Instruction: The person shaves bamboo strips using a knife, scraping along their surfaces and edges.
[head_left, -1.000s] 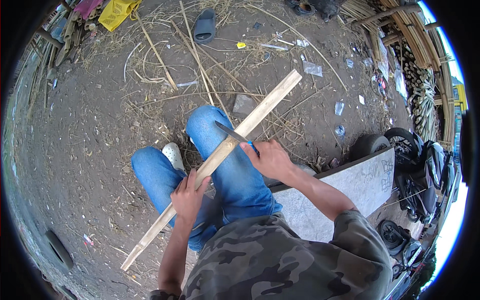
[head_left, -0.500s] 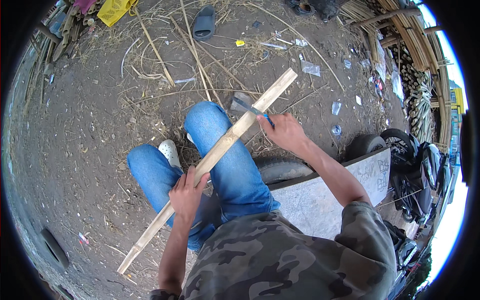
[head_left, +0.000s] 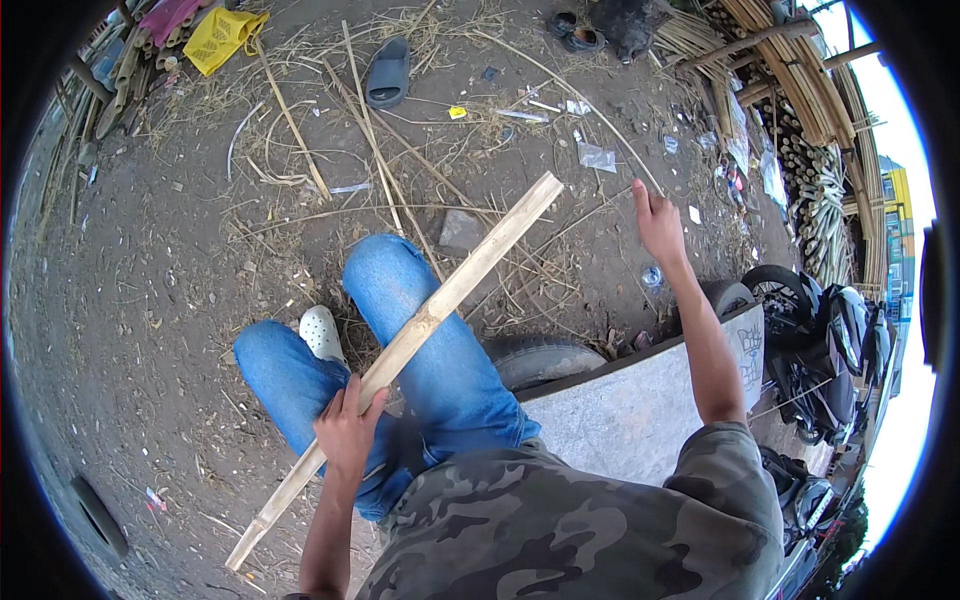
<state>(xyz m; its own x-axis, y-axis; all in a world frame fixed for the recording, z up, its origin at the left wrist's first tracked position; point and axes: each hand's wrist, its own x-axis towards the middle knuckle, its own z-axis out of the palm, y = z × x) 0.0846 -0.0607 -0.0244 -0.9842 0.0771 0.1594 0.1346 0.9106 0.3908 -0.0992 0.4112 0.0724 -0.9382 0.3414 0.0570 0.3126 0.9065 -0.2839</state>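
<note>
A long split bamboo strip (head_left: 440,302) lies slantwise across my jeans, its far end up beyond my right knee (head_left: 385,262) and its near end low at the left. My left hand (head_left: 346,428) is closed around its lower half, thumb on one side and fingers on the other. Out to the right, apart from the strip, my right hand (head_left: 660,230) is raised with its fingers curled and one digit pointing up. What it grips is hidden; no blade shows there.
A grey board (head_left: 620,400) rests by a tyre (head_left: 545,362) at my right, with motorbikes (head_left: 835,350) beyond. Ahead lie a stone block (head_left: 460,231), a grey slide sandal (head_left: 388,73), thin bamboo strips (head_left: 375,140) and litter. Bamboo stacks (head_left: 800,90) stand at the far right.
My right hand, which held a blue-handled knife against the strip's upper part, has swung away to the right; the knife no longer shows. My left hand keeps its grip. The view has shifted slightly.
</note>
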